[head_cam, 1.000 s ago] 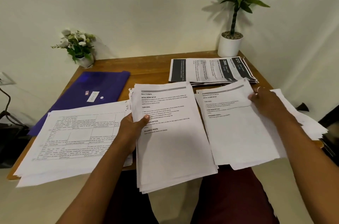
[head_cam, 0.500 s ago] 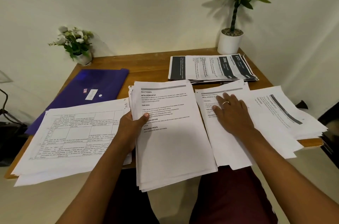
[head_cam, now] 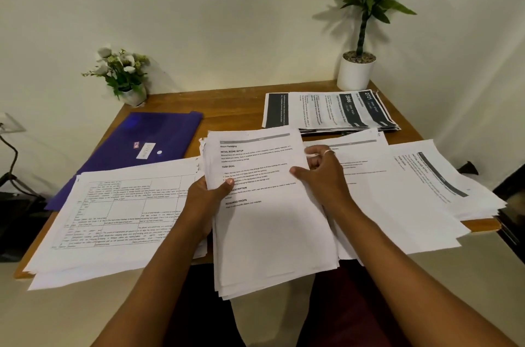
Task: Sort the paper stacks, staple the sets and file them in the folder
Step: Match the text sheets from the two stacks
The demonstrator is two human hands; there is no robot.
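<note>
Your right hand (head_cam: 321, 173) has left the right stack (head_cam: 403, 193), where it lay flat half a second ago. It now sits at the right edge of the middle stack (head_cam: 270, 227), fingers curled and thumb on the top sheet. Your left hand (head_cam: 208, 196) has not shifted: it grips that stack's left edge, thumb on top and fingers beneath.

So the stack lies straight ahead between your hands. Its long axis runs away from you, and its near end hangs off the worktop (head_cam: 233, 102) over your lap. Both hands hold it on the far half, one on each long side, so the loose near end looks likely to fan if you lift.

The folder (head_cam: 159, 133) lies to the far left, nearer your left hand, with its near corner under the left stack (head_cam: 113, 213). The far stack (head_cam: 326, 110), with dark bands, sits well apart at the back right.

You cannot tell whether your right hand pinches one sheet or several, since its fingertips are hidden behind the paper's edge. No stapler shows anywhere. Paper covers most of the worktop's near edge, and the print is too small to read beyond the headings.
</note>
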